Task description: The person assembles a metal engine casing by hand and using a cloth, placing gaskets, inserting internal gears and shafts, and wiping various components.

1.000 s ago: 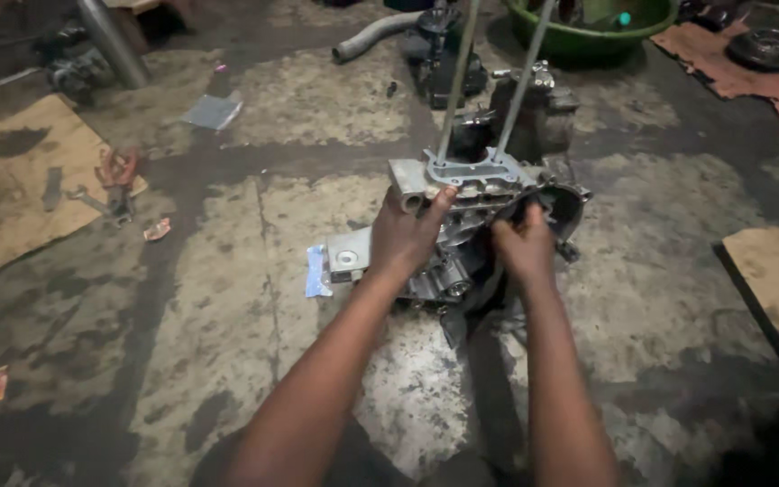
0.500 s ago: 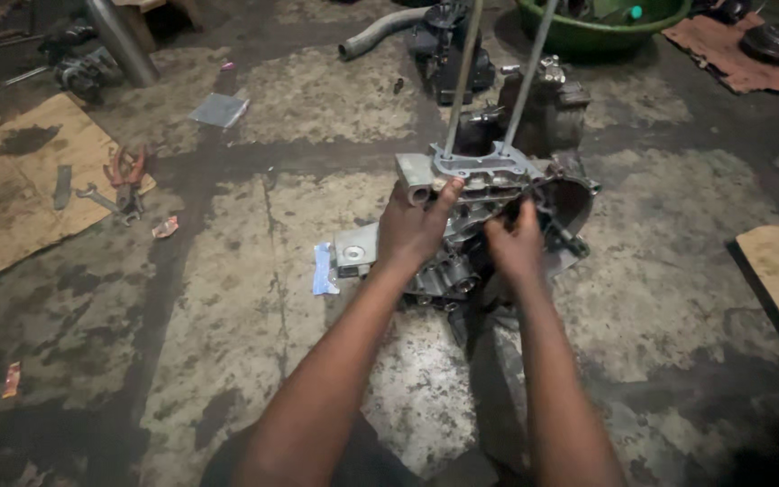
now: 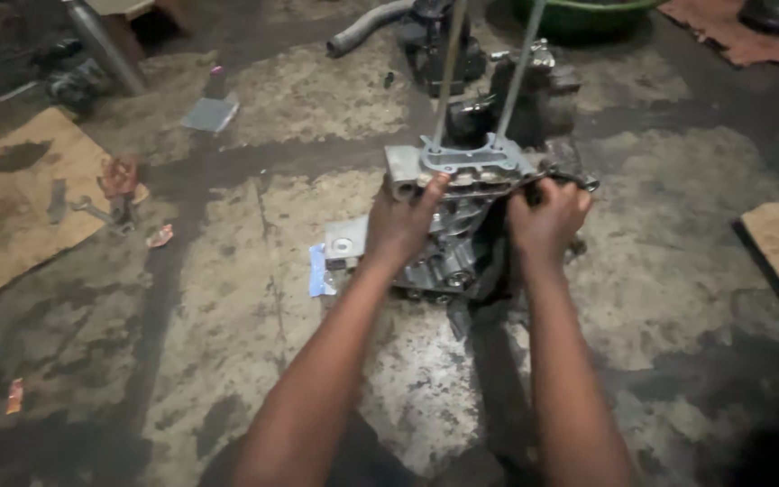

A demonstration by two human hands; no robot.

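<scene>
We judge the step in hand to be steadying and lifting the engine casing (image 3: pixel 462 225), which sits mid-floor just beyond our arms; any next move calls for an even pull from both sides. Our left hand (image 3: pixel 400 221) is curled tight on its left edge, our right hand (image 3: pixel 545 218) closed on its right. Farther off, two long studs (image 3: pixel 448 72) rise from it.
</scene>
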